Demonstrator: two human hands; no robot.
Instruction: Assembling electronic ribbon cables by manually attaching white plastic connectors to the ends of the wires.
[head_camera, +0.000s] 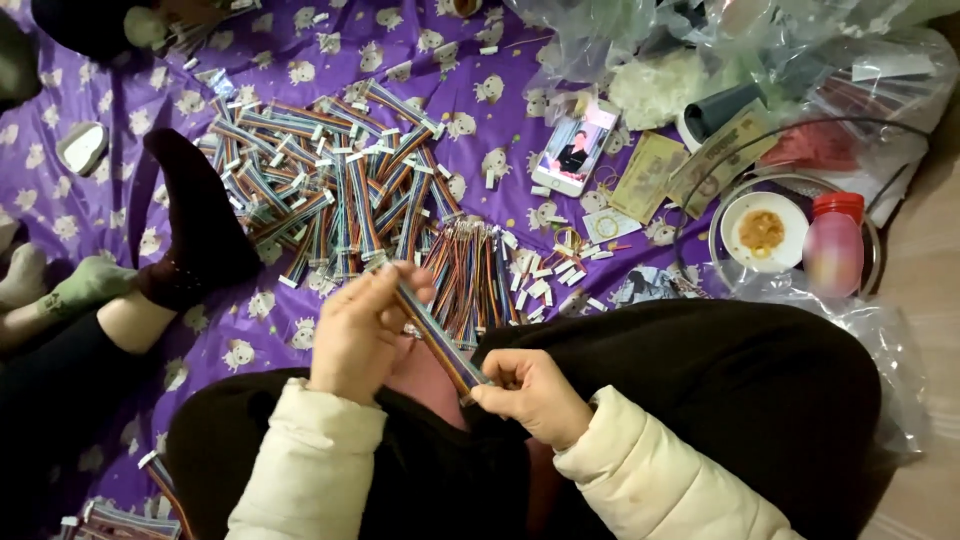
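At frame centre, the left hand (358, 335) and right hand (530, 393) pinch opposite ends of a flat rainbow-coloured ribbon cable (435, 335) (held taut, slanting), below a heap of similar multicoloured cables (340, 190) on purple patterned cloth (470, 80).

The ribbon cable (438, 335) I grip is striped rainbow, like the pile (330, 190). My sleeves (300, 460) are cream. The cloth (400, 70) is purple, dotted with pale cartoon animals. The bottle (833, 245) is pink, red-capped.

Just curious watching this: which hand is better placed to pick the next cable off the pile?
Probably the left hand: it holds the cable at the far end, next to the pile. The right hand pinches the near end, by the lap.
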